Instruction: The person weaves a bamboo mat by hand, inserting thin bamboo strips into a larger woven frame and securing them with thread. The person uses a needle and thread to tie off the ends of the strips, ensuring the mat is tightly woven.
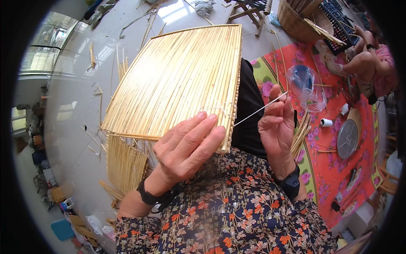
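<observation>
A mat of pale straw-coloured stalks (177, 76), edged with thin strips, lies tilted over my lap. White thread stitches (218, 106) cross the stalks near its right side. My left hand (186, 146) holds the mat's near edge, its fingers laid along the top; the thumb is hidden. To the right of the mat, my right hand (275, 122) pinches a long, thin whitish needle (258, 112) between thumb and fingertips. The needle slants down to the mat's right edge, where its lower end goes out of sight.
Another bundle of stalks (124, 163) lies below the mat on the left. A red floral cloth (315, 169) bears a white thread spool (326, 122), a round grey perforated disc (347, 137) and a clear plastic bag (302, 80). Behind are a woven basket (294, 21) and another person's legs (363, 63).
</observation>
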Demonstrator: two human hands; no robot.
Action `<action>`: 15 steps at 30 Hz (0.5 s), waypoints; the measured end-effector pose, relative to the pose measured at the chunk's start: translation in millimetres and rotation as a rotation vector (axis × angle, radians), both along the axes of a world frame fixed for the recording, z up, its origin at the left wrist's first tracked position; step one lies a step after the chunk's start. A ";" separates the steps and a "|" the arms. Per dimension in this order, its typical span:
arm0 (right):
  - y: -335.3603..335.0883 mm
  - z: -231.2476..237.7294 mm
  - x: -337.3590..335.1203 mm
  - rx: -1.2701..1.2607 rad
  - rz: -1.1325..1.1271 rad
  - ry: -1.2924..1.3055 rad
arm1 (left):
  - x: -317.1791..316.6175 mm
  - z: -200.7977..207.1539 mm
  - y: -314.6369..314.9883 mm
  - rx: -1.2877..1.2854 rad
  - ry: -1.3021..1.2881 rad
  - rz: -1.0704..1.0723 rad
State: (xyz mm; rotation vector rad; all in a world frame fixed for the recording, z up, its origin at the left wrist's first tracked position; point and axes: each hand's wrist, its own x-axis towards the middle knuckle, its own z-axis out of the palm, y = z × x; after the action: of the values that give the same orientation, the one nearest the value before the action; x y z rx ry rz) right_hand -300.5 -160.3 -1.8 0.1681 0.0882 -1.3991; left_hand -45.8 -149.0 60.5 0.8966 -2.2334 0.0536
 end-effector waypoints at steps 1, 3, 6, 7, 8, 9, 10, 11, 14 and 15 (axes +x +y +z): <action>-1.3 -0.8 -2.6 0.008 0.025 -0.066 | 0.0 -0.9 0.7 0.000 0.000 0.000; -2.4 -3.4 -6.1 -0.063 0.078 -0.211 | -1.1 -2.8 1.1 -0.001 0.003 -0.004; -1.0 -8.5 -7.9 -0.235 0.118 -0.292 | -1.9 -5.8 1.5 -0.010 0.017 0.007; 1.5 -5.6 -8.6 -0.249 0.095 -0.212 | -1.9 -6.6 1.7 -0.009 0.020 0.006; 4.4 -1.9 -9.1 -0.264 0.072 -0.133 | -2.1 -7.3 1.7 -0.010 0.021 0.006; 8.8 4.8 -9.0 -0.150 0.028 -0.100 | -2.2 -7.8 1.7 -0.010 0.022 0.006; 12.0 0.3 -11.2 -0.169 0.038 -0.018 | -2.0 -7.9 1.8 -0.012 0.016 0.008; 14.7 -6.7 -14.9 -0.188 0.048 0.065 | -1.4 -7.4 2.0 -0.013 0.011 0.011; 28.4 -15.8 -30.7 -0.184 0.161 0.321 | -2.0 -8.8 0.8 -0.016 0.009 0.005; 33.1 -26.3 -37.3 -0.157 0.212 0.357 | -1.8 -9.1 0.7 -0.016 0.010 0.005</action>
State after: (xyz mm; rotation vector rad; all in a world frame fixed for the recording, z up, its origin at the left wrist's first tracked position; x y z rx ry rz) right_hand -337.9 -127.2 -28.0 -0.2179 0.2831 -1.2054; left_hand -47.6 -148.3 51.4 0.8921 -2.2181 0.0690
